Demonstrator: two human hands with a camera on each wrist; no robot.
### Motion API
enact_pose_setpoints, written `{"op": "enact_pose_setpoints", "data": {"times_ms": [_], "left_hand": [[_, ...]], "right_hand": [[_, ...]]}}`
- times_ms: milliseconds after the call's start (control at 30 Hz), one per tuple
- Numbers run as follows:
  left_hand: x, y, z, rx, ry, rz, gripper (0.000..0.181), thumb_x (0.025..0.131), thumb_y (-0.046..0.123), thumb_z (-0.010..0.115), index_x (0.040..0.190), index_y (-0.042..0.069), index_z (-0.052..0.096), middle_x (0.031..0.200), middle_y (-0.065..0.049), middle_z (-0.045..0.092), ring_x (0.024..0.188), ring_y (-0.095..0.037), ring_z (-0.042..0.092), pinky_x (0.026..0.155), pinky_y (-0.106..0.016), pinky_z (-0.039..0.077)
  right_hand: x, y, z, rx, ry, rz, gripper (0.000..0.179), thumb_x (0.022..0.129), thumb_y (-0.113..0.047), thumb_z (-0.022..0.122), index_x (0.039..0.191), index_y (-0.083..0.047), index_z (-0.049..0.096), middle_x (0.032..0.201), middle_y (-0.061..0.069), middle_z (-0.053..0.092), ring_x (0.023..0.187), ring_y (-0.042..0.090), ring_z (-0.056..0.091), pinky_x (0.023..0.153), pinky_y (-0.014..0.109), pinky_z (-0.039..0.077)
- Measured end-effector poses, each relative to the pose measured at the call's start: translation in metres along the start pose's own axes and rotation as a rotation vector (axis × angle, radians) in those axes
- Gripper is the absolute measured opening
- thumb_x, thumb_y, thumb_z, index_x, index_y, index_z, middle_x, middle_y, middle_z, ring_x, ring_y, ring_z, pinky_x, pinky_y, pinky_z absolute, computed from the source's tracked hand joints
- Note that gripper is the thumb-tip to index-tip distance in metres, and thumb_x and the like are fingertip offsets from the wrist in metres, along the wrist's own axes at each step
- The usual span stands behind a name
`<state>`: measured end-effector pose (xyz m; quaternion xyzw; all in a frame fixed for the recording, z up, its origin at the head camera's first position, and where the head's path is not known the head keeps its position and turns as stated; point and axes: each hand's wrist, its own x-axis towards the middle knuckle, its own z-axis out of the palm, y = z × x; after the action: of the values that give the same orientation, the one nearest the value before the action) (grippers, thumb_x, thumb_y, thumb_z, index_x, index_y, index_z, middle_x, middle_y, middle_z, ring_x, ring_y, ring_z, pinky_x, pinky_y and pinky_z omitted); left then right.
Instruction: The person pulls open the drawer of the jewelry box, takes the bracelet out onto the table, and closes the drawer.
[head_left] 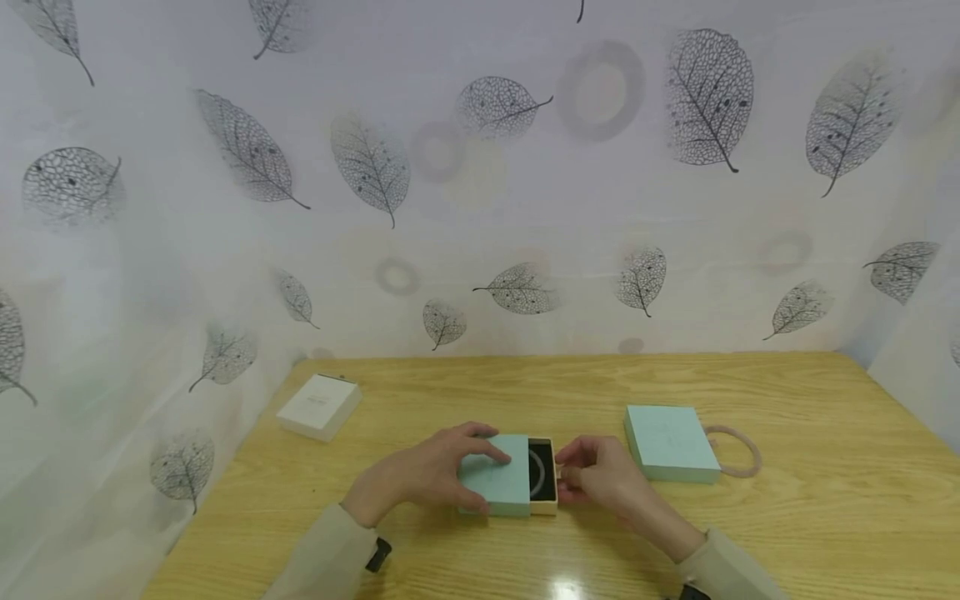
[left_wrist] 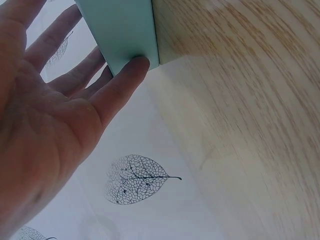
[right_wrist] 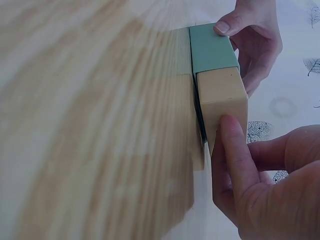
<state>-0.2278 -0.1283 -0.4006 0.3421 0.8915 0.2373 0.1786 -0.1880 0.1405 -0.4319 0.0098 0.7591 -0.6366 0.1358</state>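
Between my hands lies a mint-green sliding gift box [head_left: 495, 496], its cream drawer [right_wrist: 225, 112] partly out toward the right. Inside the drawer, a pale ring [head_left: 539, 473] shows against black lining; the sleeve covers the rest of it. My left hand [head_left: 431, 471] holds the sleeve, thumb on its near side and other fingers over the top and far side. At the drawer's outer end, my right hand [head_left: 603, 477] pinches what looks like a small tab, with one fingertip [right_wrist: 231, 125] against the end face.
A second mint-green box [head_left: 671, 443] lies to the right, with a pale pinkish ring [head_left: 750, 454] beside it on the wooden table [head_left: 825, 517]. A white box [head_left: 318, 406] sits at the far left. Leaf-patterned cloth [head_left: 525, 200] rises behind the table.
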Motion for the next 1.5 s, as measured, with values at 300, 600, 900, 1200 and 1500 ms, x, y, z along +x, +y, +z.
{"op": "enact_pose_setpoints", "data": {"times_ms": [300, 600, 900, 1200, 1500], "left_hand": [[-0.001, -0.001, 0.0, 0.008, -0.002, -0.004, 0.054, 0.081, 0.039, 0.086, 0.131, 0.031, 0.068, 0.161, -0.003, 0.041, 0.145, -0.032, 0.041, 0.117, -0.059, 0.038], [-0.004, -0.001, -0.002, 0.035, 0.017, 0.026, 0.053, 0.081, 0.036, 0.087, 0.129, 0.025, 0.07, 0.158, -0.008, 0.045, 0.142, -0.033, 0.046, 0.115, -0.058, 0.042], [-0.008, -0.003, -0.004, 0.029, 0.012, 0.016, 0.053, 0.081, 0.036, 0.086, 0.13, 0.025, 0.069, 0.159, -0.008, 0.044, 0.144, -0.035, 0.044, 0.116, -0.059, 0.04], [-0.01, -0.009, -0.004, 0.014, 0.018, 0.006, 0.053, 0.08, 0.037, 0.087, 0.129, 0.027, 0.07, 0.16, -0.007, 0.043, 0.145, -0.035, 0.043, 0.117, -0.06, 0.039], [-0.01, -0.01, -0.004, 0.014, 0.015, 0.001, 0.054, 0.08, 0.039, 0.086, 0.13, 0.027, 0.069, 0.16, -0.006, 0.043, 0.145, -0.035, 0.043, 0.116, -0.06, 0.039]], "right_hand": [[0.0, 0.003, -0.005, -0.02, -0.011, 0.004, 0.016, 0.095, 0.009, 0.057, 0.11, 0.012, 0.062, 0.091, 0.013, 0.066, 0.077, 0.016, 0.068, 0.067, 0.03, 0.063], [0.0, 0.003, -0.004, -0.018, -0.024, -0.017, 0.015, 0.094, 0.01, 0.058, 0.108, 0.012, 0.063, 0.089, 0.013, 0.067, 0.076, 0.016, 0.069, 0.067, 0.03, 0.063], [-0.001, 0.0, 0.001, -0.012, -0.013, -0.01, 0.015, 0.093, 0.011, 0.059, 0.107, 0.013, 0.063, 0.088, 0.014, 0.067, 0.075, 0.017, 0.07, 0.068, 0.031, 0.064], [0.002, 0.0, 0.003, -0.026, 0.008, -0.003, 0.018, 0.092, 0.011, 0.061, 0.11, 0.011, 0.063, 0.089, 0.014, 0.067, 0.075, 0.017, 0.07, 0.068, 0.033, 0.064], [0.0, 0.0, 0.003, -0.001, 0.001, -0.015, 0.023, 0.089, 0.016, 0.06, 0.112, 0.012, 0.061, 0.087, 0.015, 0.067, 0.075, 0.017, 0.07, 0.067, 0.033, 0.064]]}}
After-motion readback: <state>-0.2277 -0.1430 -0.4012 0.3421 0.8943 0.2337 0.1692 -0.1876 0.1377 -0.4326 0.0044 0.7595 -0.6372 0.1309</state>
